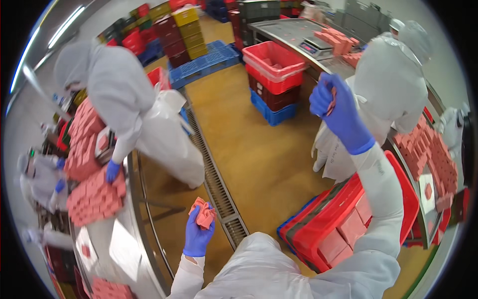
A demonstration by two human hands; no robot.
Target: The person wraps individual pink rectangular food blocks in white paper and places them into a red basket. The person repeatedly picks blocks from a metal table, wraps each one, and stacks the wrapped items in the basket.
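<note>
My left hand (199,234), in a blue glove, is low in front of me with the palm up. Its fingers curl around a bunch of folded, soft pink slices (204,213) that look like processed meat. Raised at the upper right, my right hand (338,112) is gloved too and closed in a fist. A thin pink piece (331,101) shows between its fingers; the rest of that piece is hidden. Beneath my right arm stands a red crate (317,216) holding several pink meat blocks (351,228).
To the left, a steel table (104,246) bears stacked pink blocks (97,196) and white sheets (125,250). A co-worker (149,112) bends over it. Another person (388,86) stands at right, near stacked crates (274,69) and a scale (314,48). A drain grate (213,164) crosses the floor.
</note>
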